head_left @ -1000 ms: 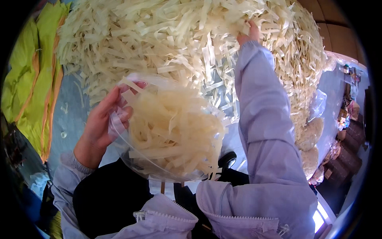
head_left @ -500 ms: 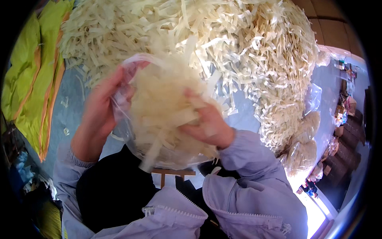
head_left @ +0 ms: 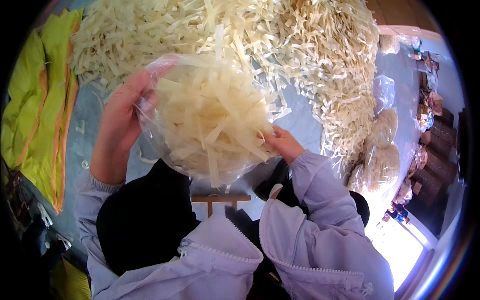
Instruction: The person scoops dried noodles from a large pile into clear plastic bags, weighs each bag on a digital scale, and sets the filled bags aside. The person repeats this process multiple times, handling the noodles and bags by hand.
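A clear plastic bag, filled with pale cream flat strips, is held up in front of my chest, its mouth facing up. My left hand grips the bag's rim at the far left, fingers closed round the film. At the bag's right side, my right hand has its fingers curled in against the edge, and their tips are partly hidden by film and strips. Some strips poke out over the rim. Beyond the bag spreads a large heap of the same strips.
Yellow sacks with orange edges lie at the left. Several filled clear bags stand on the grey floor at the right, near stacked dark boxes. A small wooden stool sits below me. Loose strips litter the floor.
My right hand has moved from on top of the strips to the bag's right edge. The strips now sit lower inside the bag, and the left hand keeps its hold on the rim.
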A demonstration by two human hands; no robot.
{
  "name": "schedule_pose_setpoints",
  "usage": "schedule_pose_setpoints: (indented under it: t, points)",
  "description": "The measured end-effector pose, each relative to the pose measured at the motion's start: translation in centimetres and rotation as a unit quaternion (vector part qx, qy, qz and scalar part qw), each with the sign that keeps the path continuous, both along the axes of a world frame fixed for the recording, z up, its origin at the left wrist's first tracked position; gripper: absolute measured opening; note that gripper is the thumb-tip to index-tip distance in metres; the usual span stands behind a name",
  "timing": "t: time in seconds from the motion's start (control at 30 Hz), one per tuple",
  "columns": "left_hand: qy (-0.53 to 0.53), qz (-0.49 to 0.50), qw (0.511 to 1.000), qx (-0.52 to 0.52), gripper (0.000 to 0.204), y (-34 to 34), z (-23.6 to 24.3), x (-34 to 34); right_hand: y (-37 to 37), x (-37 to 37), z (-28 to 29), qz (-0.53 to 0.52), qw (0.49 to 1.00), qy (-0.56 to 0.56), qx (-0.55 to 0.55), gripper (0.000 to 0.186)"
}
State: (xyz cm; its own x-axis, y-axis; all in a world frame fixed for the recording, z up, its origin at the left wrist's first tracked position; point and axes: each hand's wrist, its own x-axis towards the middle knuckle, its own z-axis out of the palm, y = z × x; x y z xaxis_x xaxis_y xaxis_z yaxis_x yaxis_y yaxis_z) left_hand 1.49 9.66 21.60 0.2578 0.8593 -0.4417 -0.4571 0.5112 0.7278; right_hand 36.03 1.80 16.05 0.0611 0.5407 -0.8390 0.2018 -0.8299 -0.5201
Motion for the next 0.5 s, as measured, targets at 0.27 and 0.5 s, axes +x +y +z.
schedule_pose_setpoints:
  t: [0.27, 0.5]
  points:
    - [0.103, -0.029, 0.991, 0.086, 0.035, -2.3, 5.5, -0.7, -5.6, 1.3, 9.2, -0.017, 0.967, -0.008, 0.255, 0.014]
    - [0.218, -0.214, 0.944, 0.124, 0.048, -8.7, 15.0, 0.2, -9.9, 5.1, 17.7, -0.074, 0.930, -0.045, 0.358, 0.010]
